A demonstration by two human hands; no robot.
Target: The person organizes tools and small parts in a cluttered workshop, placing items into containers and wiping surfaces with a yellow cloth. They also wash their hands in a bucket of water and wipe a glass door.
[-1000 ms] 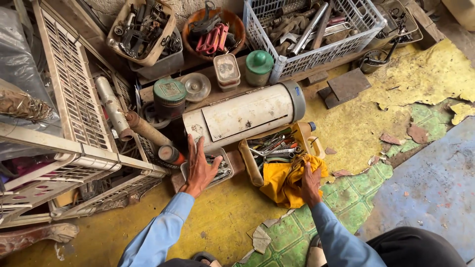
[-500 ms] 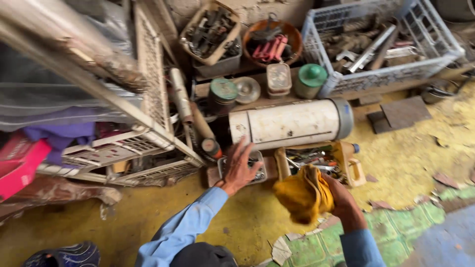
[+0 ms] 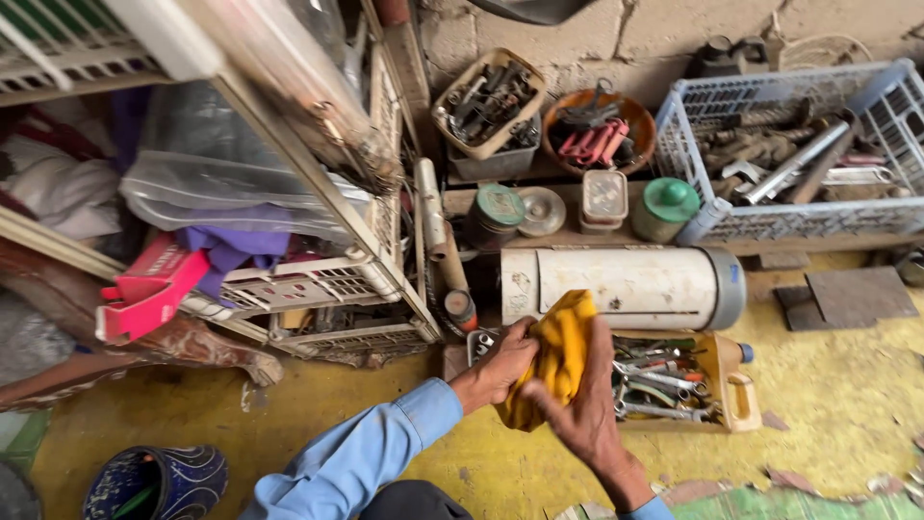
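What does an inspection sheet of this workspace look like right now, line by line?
Surface: yellow painted floor, worn and stained, with flaked chips near the right edge.
Job's things: yellow cloth held between both hands; white cylinder lying on its side just beyond it.
Clutter: cut-open jug of wrenches, blue crate of metal parts, green-lidded jar, white grilles.
Grippers: left hand grips the cloth's edge; right hand is pressed on it.
Cables: nothing seen.
Surroundings: rough masonry wall behind; dark patterned pot at lower left.
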